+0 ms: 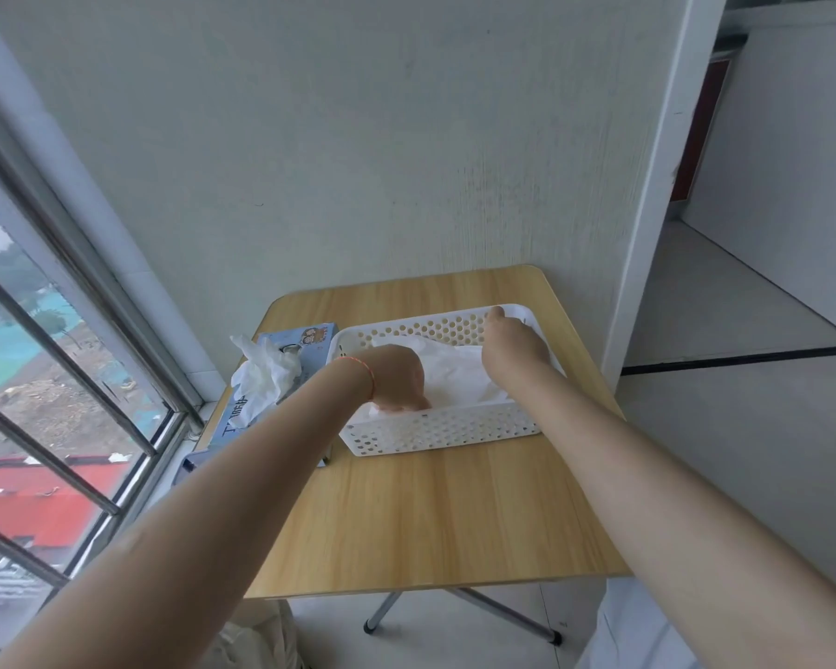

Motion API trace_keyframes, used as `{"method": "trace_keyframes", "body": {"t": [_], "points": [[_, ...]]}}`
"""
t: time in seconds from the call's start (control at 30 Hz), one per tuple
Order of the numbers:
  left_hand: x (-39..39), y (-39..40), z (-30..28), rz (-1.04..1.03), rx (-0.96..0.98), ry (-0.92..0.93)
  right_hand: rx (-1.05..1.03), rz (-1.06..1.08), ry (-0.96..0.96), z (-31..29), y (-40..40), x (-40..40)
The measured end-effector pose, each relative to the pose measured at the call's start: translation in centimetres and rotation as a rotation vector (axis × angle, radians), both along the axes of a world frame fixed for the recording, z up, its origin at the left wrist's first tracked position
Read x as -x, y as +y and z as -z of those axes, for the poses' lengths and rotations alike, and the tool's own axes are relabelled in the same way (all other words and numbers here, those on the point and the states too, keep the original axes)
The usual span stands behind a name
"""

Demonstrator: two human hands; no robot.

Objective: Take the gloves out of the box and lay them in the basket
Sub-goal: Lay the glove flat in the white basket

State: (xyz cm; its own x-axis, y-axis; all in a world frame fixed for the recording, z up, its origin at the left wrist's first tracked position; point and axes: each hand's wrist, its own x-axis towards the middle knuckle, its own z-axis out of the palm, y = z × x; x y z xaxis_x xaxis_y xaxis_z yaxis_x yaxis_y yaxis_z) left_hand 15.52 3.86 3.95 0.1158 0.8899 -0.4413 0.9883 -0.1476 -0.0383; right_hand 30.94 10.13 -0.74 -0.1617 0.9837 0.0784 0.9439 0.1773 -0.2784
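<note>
Basket (pixel 435 429) on bench (pixel 430 514), white gloves (pixel 454 379) lying inside. L hand (pixel 399 379) in basket, fingers curled down onto gloves; R hand (pixel 512 338) at far wall, grip state cannot tell. Box (pixel 281 374) just left of basket, one glove (pixel 261 374) sticking out the top.

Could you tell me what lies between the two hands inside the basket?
In the head view, a white glove lies spread in the basket between the left hand and the right hand.
</note>
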Motion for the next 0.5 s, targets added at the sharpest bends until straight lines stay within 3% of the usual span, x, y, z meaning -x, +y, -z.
{"method": "trace_keyframes", "body": {"t": [0.2, 0.33, 0.4, 0.5], "points": [[1.9, 0.1, -0.7, -0.042, -0.141, -0.033, -0.013, -0.033, -0.102, 0.0, 0.2, 0.2], [1.7, 0.2, 0.4, -0.027, -0.053, 0.001, -0.003, -0.069, -0.176, -0.4, 0.0, 0.4], [1.8, 0.7, 0.2, -0.052, -0.130, -0.089, -0.054, -0.089, -0.237, -0.6, -0.2, 0.2], [2.4, 1.5, -0.5, -0.168, -0.402, -0.315, -0.166, -0.066, -0.345, -0.7, -0.5, 0.2]]}}
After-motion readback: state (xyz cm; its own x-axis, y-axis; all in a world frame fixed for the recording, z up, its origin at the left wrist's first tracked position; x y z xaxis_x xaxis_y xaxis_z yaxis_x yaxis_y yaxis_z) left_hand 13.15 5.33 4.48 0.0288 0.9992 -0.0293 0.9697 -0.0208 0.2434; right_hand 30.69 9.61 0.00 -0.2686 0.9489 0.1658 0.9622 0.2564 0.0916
